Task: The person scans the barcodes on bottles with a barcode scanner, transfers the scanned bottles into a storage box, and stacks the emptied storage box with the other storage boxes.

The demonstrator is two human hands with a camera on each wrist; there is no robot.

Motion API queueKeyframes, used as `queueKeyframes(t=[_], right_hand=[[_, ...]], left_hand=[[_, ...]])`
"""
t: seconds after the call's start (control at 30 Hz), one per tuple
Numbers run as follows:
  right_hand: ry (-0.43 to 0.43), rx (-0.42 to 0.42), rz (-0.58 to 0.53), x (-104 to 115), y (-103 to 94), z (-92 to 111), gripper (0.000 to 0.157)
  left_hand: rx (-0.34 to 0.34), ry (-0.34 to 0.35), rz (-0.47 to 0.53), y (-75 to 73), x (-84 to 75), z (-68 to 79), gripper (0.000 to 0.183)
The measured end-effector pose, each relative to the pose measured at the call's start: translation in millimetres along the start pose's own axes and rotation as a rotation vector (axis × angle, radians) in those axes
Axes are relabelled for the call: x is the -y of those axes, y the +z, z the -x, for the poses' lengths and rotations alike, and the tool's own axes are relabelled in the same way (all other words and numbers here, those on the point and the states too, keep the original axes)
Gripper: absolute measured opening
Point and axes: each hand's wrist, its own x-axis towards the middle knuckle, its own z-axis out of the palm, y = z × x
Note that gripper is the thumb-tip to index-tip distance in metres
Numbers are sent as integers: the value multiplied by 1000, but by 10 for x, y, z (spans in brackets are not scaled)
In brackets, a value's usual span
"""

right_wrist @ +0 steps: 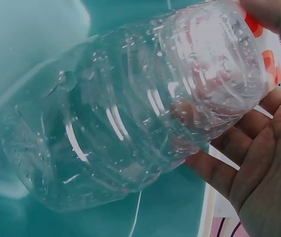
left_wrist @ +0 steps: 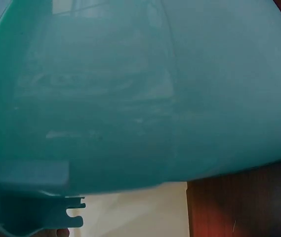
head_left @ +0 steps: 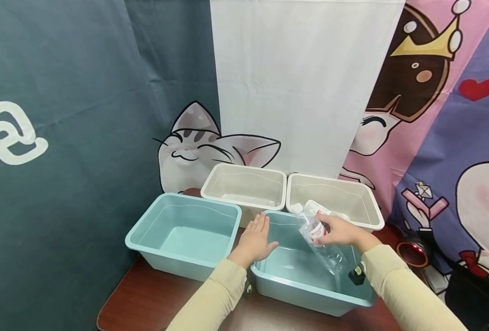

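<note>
My right hand (head_left: 340,231) grips a clear plastic bottle (head_left: 329,257) around its red-and-white label. The bottle slants over the right blue bin (head_left: 285,255), its base low and toward the right. Up close in the right wrist view, the ribbed, see-through bottle (right_wrist: 91,123) has droplets on it, and the fingers of my right hand (right_wrist: 259,153) curl around its label end. My left hand (head_left: 254,241) has its fingers straight, at the left rim of that same bin. A bin's blue-green wall (left_wrist: 130,98) fills most of the left wrist view.
Another blue bin (head_left: 182,234) stands on the left of the brown table (head_left: 157,299). Behind are two beige bins, one in the middle (head_left: 244,184) and one at the right (head_left: 339,195). A white item with red marks (head_left: 316,208) shows in the right one. A printed curtain (head_left: 269,92) hangs behind.
</note>
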Motion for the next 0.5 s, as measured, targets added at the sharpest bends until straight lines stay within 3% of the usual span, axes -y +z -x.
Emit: queueKeyframes(t=[0.17, 0.37, 0.5], right_hand=[[13, -61, -66, -52, 24, -4, 72], [30, -120, -135, -95, 49, -1, 59], [38, -162, -232, -109, 71, 11, 56]], left_hand=[[-13, -3, 11, -9, -9, 7, 86], [-25, -2, 29, -1, -3, 8, 86], [-25, -5, 51, 18, 3, 12, 87]])
